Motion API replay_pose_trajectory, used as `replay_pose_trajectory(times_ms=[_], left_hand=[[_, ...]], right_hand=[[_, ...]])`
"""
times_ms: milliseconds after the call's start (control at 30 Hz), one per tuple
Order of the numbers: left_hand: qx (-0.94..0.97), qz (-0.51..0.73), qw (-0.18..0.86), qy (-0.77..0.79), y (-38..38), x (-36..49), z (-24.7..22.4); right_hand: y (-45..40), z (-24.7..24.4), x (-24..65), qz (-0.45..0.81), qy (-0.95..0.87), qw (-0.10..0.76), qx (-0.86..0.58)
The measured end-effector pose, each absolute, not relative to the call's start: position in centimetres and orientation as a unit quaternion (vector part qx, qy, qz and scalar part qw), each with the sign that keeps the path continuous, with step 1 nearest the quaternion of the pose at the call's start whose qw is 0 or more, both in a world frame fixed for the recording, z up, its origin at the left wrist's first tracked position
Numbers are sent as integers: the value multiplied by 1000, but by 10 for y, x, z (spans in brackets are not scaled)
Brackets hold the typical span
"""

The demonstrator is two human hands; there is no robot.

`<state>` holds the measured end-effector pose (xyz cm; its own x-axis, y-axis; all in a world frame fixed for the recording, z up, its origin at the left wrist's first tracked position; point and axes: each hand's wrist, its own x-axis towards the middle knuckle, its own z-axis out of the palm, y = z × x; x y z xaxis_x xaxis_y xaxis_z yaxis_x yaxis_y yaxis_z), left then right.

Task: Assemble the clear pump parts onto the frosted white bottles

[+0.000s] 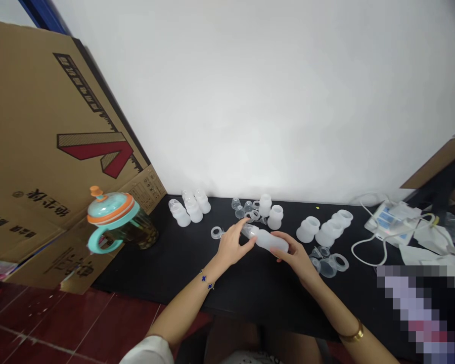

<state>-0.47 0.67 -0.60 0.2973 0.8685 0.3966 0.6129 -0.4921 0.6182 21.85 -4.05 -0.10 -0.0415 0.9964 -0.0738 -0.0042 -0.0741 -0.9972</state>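
White plastic fills both our hands: a bottle [271,241] is held tilted over the middle of the desk [185,260], its capped end pointing left. The fingers of our left hand [231,245] pinch the clear cap [249,230]; those of our right hand [294,257] close around the body, thumb on the near side. We cannot tell whether the bottle touches the desk.

Smooth plastic against bare skin is, we judge, the main hazard: if one grip loosens while the other twists or presses, the bottle could slip free. Hands out of line could leave the cap crooked. Our left hand is just beside a loose ring [213,234], so a careless sweep might knock it; our right forearm [328,298] lies close to another ring [346,263] and its neighbouring clear parts [328,269].

Behind, more small parts [235,203] and two bottles [275,218] stand between us and the wall [273,101]. Three open bottles [326,233] close off the right, with a white cord [352,247] beyond. More room opens to the left, between three capped bottles [194,213] at the back and the front edge, though a jug [123,220] stands near the carton [34,126] there. Below that edge lies tiled floor [94,323], where anything rolling toward us could drop.
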Motion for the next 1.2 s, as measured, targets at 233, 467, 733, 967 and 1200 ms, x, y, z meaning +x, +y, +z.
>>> replay_pose_trajectory(times_ms=[233,467,733,967,1200], left_hand=[[788,300,167,511,8,-3,-7],[781,332,196,492,8,-2,-6],[775,336,217,489,8,-3,-2],[756,383,246,471,9,-4,-6],[756,415,247,441,10,-6,-6]], right_hand=[[-40,-3,219,491,-519,484,-506],[-41,-3,218,474,-554,478,-489],[-43,-5,218,478,-561,473,-484],[-41,-3,215,556,-474,480,-486],[-41,-2,214,611,-422,477,-472]])
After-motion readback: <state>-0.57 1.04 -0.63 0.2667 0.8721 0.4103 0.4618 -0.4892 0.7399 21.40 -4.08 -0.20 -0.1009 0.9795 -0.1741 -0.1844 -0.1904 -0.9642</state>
